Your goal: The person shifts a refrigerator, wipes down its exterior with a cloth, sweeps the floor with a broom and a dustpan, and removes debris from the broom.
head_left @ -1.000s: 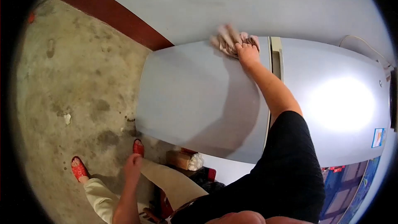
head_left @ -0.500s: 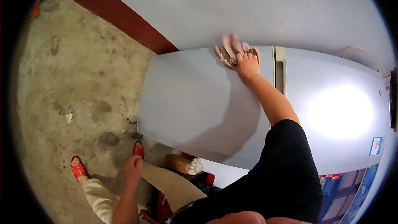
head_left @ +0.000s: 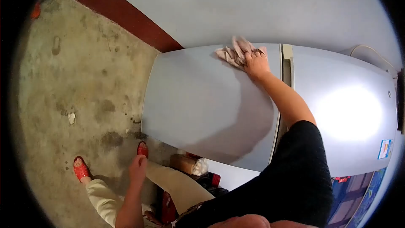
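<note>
My right hand [head_left: 256, 64] presses a crumpled beige cloth [head_left: 232, 56] against the upper edge of a pale grey refrigerator [head_left: 198, 97], which appears sideways in the head view. The fingers are bent over the cloth, close to the gap between the two doors. A loose end of the cloth rises past the edge toward the wall and is slightly blurred. My left hand [head_left: 137, 168] hangs at the lower left in front of my leg, its fingers curled in. I see nothing in it, and it touches nothing.
A white wall [head_left: 236, 4] with a dark red base strip [head_left: 122, 10] runs behind the refrigerator. Below it stand a cardboard box [head_left: 182, 164] and red items. A cord [head_left: 371, 52] hangs by the wall. My red shoes [head_left: 81, 169] are on the stained concrete floor [head_left: 84, 88].
My right hand and the cloth have shifted slightly right, and the cloth's folds have spread a little. The whole view has drifted slightly. My left hand still hangs curled.
</note>
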Tool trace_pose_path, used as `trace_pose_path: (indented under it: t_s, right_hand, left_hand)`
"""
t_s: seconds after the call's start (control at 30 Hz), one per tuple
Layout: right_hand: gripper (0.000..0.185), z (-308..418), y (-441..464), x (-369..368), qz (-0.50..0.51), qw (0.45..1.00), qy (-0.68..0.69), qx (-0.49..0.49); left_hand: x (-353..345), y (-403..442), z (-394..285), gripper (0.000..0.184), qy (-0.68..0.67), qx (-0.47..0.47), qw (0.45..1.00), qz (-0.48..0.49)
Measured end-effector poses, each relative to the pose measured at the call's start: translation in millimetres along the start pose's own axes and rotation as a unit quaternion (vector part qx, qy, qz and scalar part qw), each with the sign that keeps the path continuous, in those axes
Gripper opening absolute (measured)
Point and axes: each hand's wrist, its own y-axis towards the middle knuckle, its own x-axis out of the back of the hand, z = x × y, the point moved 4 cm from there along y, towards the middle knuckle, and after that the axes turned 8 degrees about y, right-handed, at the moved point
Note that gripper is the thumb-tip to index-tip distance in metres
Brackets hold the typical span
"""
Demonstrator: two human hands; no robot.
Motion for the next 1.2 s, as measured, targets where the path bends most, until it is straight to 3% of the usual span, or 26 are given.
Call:
trace_pose_path:
  t_s: [0.03,0.07,0.1,0.13,0.17,0.23,0.3,0.37,0.4,0.5,0.57,0.63,0.67,0.73,0.77,0.83,0.87,0.9,0.97,1.0,1.03,1.13,1.2]
  right_hand:
    - [0.038,8,-8,16,-0.018,1.000,-0.010,0.015]
    - [0.048,16,-28,25,0.056,0.997,-0.050,0.030]
    - [0.059,19,-52,12,0.013,0.994,-0.066,0.086]
    - [0.063,29,-75,17,0.119,0.986,-0.077,0.086]
    - [0.067,35,-100,24,0.066,0.987,-0.029,0.144]
    - [0.066,28,-111,35,0.139,0.978,-0.018,0.154]
    - [0.062,4,-83,18,0.009,0.989,-0.085,0.123]
    - [0.046,-21,-33,32,0.008,1.000,-0.026,0.012]
    - [0.039,-44,-13,13,-0.108,0.994,0.008,-0.006]
    - [0.036,-17,-26,12,-0.006,0.996,-0.062,-0.070]
    - [0.034,22,-90,24,-0.036,0.996,-0.081,0.006]
    - [0.054,48,-152,34,-0.135,0.974,-0.045,0.174]
    - [0.054,36,-155,33,-0.140,0.975,-0.047,0.165]
    - [0.053,20,-157,38,-0.079,0.962,0.043,0.258]
    - [0.039,-7,-141,54,-0.038,0.989,0.044,0.133]
    - [0.038,-92,-94,73,-0.119,0.992,0.009,0.050]
    - [0.037,-130,-77,93,-0.128,0.989,-0.070,-0.036]
    - [0.034,-174,-66,97,-0.247,0.955,-0.167,-0.010]
    - [0.037,-219,-59,126,-0.065,0.979,-0.072,-0.181]
    - [0.040,-255,-61,108,-0.102,0.975,-0.042,-0.193]
    - [0.040,-259,-68,101,-0.057,0.971,0.005,-0.233]
    - [0.038,-248,-83,90,-0.090,0.981,0.005,-0.172]
    - [0.040,-231,-90,78,-0.015,0.993,0.066,-0.101]
  left_hand:
    - [0,0,2,0.020,0.000,-0.001,1.000,0.000]
    - [0,2,6,0.020,0.006,-0.006,1.000,0.006]
    - [-1,3,10,0.020,0.011,-0.010,1.000,0.012]
    - [-3,5,14,0.020,0.008,-0.012,1.000,0.011]
    - [-4,8,16,0.020,0.006,-0.019,1.000,0.007]
    - [-2,7,8,0.020,0.007,-0.028,1.000,0.007]
    - [-1,6,-2,0.021,0.055,-0.049,0.997,0.017]
    - [-7,7,8,0.021,0.049,-0.035,0.998,0.015]
    - [-10,9,16,0.020,0.038,-0.022,0.999,0.011]
    - [-24,18,44,0.021,0.000,-0.048,0.998,0.029]
    - [-32,19,45,0.020,-0.013,-0.041,0.998,0.048]
    - [-29,17,39,0.020,-0.017,-0.033,0.998,0.056]
    - [-24,18,29,0.020,0.030,-0.087,0.995,0.041]
    - [-24,21,18,0.019,0.077,-0.149,0.985,0.027]
    - [-25,21,22,0.019,0.078,-0.122,0.989,0.031]
    - [-31,20,26,0.018,0.075,-0.098,0.992,0.032]
    - [-30,16,27,0.018,0.076,-0.092,0.992,0.029]
    - [-31,13,28,0.019,0.077,-0.083,0.993,0.027]
    - [-37,10,37,0.019,0.069,-0.041,0.995,0.051]
    - [-39,9,43,0.019,0.058,-0.004,0.996,0.073]
    - [-41,10,45,0.019,0.061,-0.003,0.995,0.074]
    - [-47,4,35,0.019,0.098,-0.040,0.993,0.044]
    - [-47,2,19,0.019,0.118,-0.050,0.990,0.063]
